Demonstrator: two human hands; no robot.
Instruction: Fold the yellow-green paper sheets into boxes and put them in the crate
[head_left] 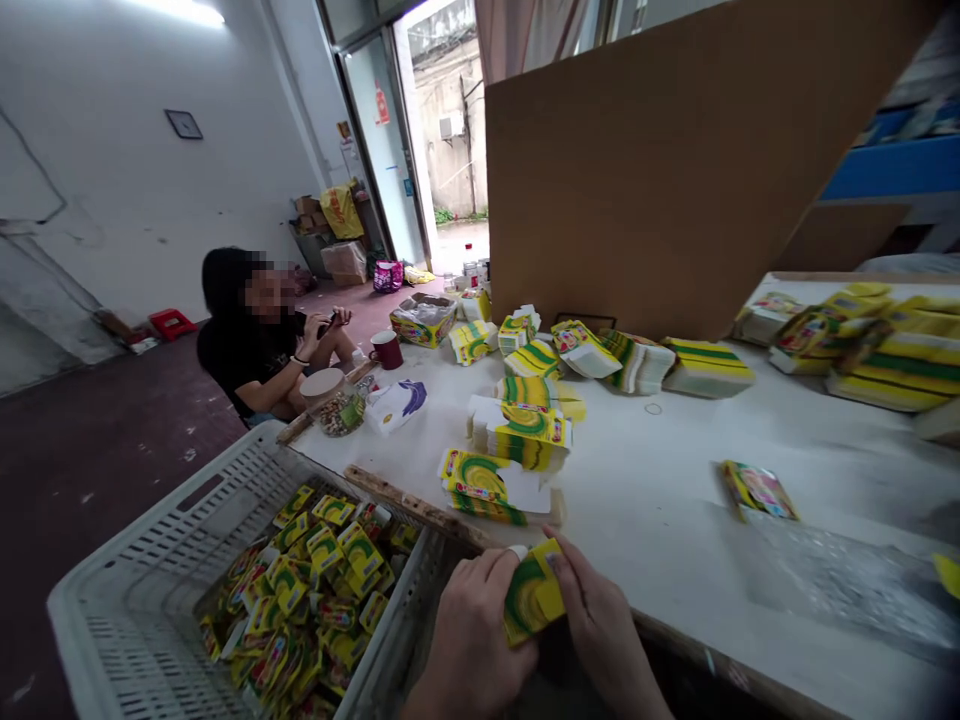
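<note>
Between my two hands, above the table's front edge, is a small yellow and green box (pixel 532 592). My left hand (pixel 480 620) wraps round its left side, fingers curled. From the right, my right hand (pixel 596 610) presses its thumb and fingers against the other side. Just beyond lie stacks of flat yellow and green cartons, the nearest stack (pixel 487 485) close to my fingers and another stack (pixel 525 430) behind it. Below and left, a white plastic crate (pixel 112 600) holds a heap of small yellow and green boxes (pixel 315 580).
More carton stacks (pixel 705 368) line the back of the white table (pixel 637 480) before a tall cardboard sheet (pixel 615 180). A lidded jar (pixel 334 408), tissue pack (pixel 396 405) and red mug (pixel 386 350) stand left. Plastic film (pixel 847 580) lies right. A person (pixel 262 350) sits beyond the crate.
</note>
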